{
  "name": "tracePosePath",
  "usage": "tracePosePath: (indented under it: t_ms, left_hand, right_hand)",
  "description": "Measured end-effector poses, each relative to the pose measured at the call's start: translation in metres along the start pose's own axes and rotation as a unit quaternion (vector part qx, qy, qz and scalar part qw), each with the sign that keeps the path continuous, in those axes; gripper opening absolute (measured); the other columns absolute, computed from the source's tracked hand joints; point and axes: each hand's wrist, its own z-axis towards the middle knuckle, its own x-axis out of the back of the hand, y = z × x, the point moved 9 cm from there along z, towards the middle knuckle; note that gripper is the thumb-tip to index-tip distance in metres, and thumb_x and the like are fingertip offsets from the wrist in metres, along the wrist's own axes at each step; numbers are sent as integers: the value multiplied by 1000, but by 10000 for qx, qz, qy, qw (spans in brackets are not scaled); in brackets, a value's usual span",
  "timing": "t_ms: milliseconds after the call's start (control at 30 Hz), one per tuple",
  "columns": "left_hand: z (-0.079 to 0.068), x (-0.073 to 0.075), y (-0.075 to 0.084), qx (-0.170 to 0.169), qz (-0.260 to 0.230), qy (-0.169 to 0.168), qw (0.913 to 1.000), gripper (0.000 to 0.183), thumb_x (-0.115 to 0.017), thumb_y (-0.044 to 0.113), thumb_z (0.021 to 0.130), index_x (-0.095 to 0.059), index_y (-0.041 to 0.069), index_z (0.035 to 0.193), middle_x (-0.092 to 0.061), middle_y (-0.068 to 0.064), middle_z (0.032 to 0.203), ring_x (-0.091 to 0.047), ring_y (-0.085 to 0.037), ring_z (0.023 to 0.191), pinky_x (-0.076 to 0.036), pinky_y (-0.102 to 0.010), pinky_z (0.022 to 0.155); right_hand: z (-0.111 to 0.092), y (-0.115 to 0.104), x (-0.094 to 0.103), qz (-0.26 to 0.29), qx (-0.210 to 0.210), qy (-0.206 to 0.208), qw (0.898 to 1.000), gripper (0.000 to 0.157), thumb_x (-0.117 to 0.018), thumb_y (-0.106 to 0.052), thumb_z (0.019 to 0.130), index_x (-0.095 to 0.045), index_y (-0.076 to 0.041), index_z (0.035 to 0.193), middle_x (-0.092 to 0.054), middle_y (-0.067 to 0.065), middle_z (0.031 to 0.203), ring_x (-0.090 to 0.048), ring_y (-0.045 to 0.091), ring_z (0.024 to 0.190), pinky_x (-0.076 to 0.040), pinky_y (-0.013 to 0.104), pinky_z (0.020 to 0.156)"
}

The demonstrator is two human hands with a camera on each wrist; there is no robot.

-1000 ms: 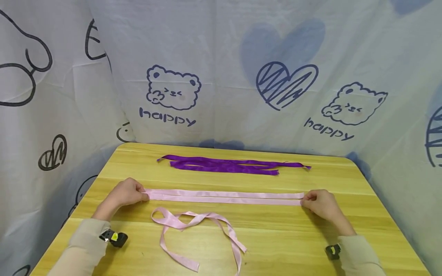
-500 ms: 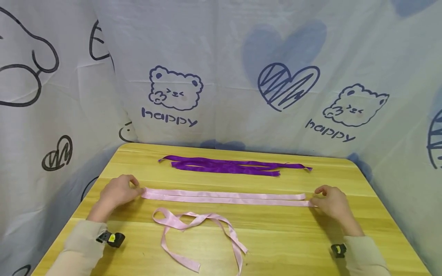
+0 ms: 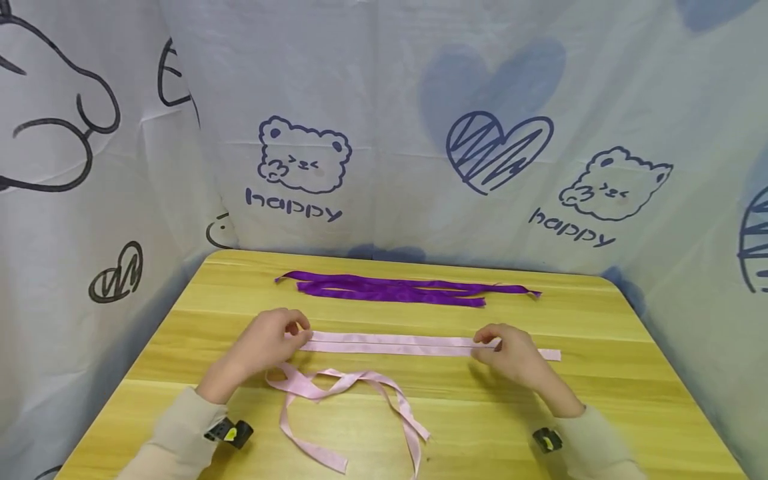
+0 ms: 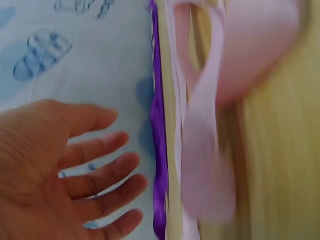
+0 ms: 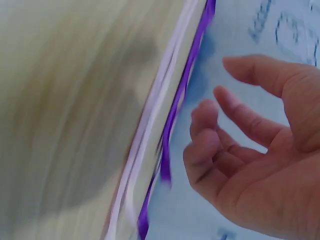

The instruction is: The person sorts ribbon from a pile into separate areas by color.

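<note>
Two strands of pale pink ribbon (image 3: 390, 344) lie straight and side by side across the middle of the table. Above their left part hovers my left hand (image 3: 273, 340), thumb and fingers apart with nothing between them, as the left wrist view confirms. My right hand (image 3: 510, 353) is over the right part, and a ribbon end shows beyond it. In the right wrist view its fingers (image 5: 202, 117) are loosely bent and hold nothing. A second pink ribbon (image 3: 348, 383) lies in loose loops nearer the front; the left hand is close to its left loop.
Several purple ribbon strips (image 3: 390, 290) lie bunched near the back edge of the wooden table (image 3: 492, 427). A printed white curtain (image 3: 396, 187) hangs behind and beside it. Each sleeve has a small black wrist camera (image 3: 231, 433).
Both hands have let go of the straight ribbon ends and moved inward along it. The lower strand's right end now reaches farther right than one second ago. The purple strips have stayed put.
</note>
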Motion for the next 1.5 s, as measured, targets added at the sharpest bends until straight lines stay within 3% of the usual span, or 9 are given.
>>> tracePosePath:
  t_ms: [133,333,433,567,733,867,1200,1333,1500]
  left_hand:
    - [5,-29,31,-551,-81,-498,9972,13,-72,20,98,-76,9,104,-64,4,81,-53,-8,68,-46,-27,65]
    - [7,-64,71,-1229,-64,-837,9889,17,-74,22,98,-76,7,105,-61,6,76,-48,-4,65,-45,-24,64]
    - [5,-76,83,-1345,52,-917,9866,20,-75,25,96,-76,8,107,-62,6,78,-49,-4,68,-45,-25,65]
    - [3,-85,94,-1456,172,-936,9848,20,-77,28,95,-75,11,106,-62,5,77,-50,-4,69,-45,-25,65]
    - [-1,-94,103,-1676,396,-931,9806,17,-82,27,90,-76,14,98,-60,8,70,-48,-3,65,-44,-24,63]
    - [-4,-99,105,-1692,489,-937,9799,12,-82,26,89,-75,17,88,-58,13,66,-48,0,61,-43,-23,61]
    - [-6,-101,107,-1702,16,-1160,9785,18,-75,15,90,-65,19,76,-49,14,64,-44,-1,61,-40,-21,60]
    - [-7,-99,107,-1594,-243,-1219,9794,17,-71,20,96,-65,21,81,-51,14,65,-45,0,59,-41,-21,58]
    - [-7,-96,105,-1320,-605,-1448,9787,22,-64,38,104,-73,20,98,-55,14,63,-45,1,54,-41,-21,54]
  right_hand:
    - [4,-31,-28,418,460,-438,9971,22,-76,-23,96,-74,-5,110,-72,11,107,-60,13,73,-50,25,62]
    - [4,-71,-62,479,1139,-885,9884,21,-74,-24,98,-74,-4,106,-72,3,93,-59,7,70,-50,24,67]
    - [3,-86,-77,222,1367,-1033,9850,20,-75,-25,97,-73,-6,103,-69,-2,84,-56,2,68,-49,24,67]
    - [1,-98,-93,14,1375,-1234,9828,23,-77,-28,95,-73,-7,102,-65,-6,75,-51,-1,62,-46,22,60]
    - [-1,-105,-106,-125,1333,-1448,9804,22,-79,-26,91,-72,-8,98,-57,-10,65,-44,0,54,-38,21,50]
    - [-3,-107,-112,-328,1348,-1504,9788,18,-82,-24,87,-71,-11,90,-53,-12,63,-43,1,55,-37,22,51]
    - [-6,-114,-116,-261,1637,-1560,9737,7,-77,-14,91,-74,-12,86,-58,-12,66,-45,-3,57,-41,19,53]
    - [-7,-118,-115,-148,1726,-1569,9723,11,-72,-14,94,-74,-13,84,-61,-12,66,-46,-4,58,-44,18,55]
    - [-5,-122,-110,186,1789,-1472,9726,12,-69,-15,97,-73,-12,87,-59,-12,68,-45,-5,60,-43,17,56]
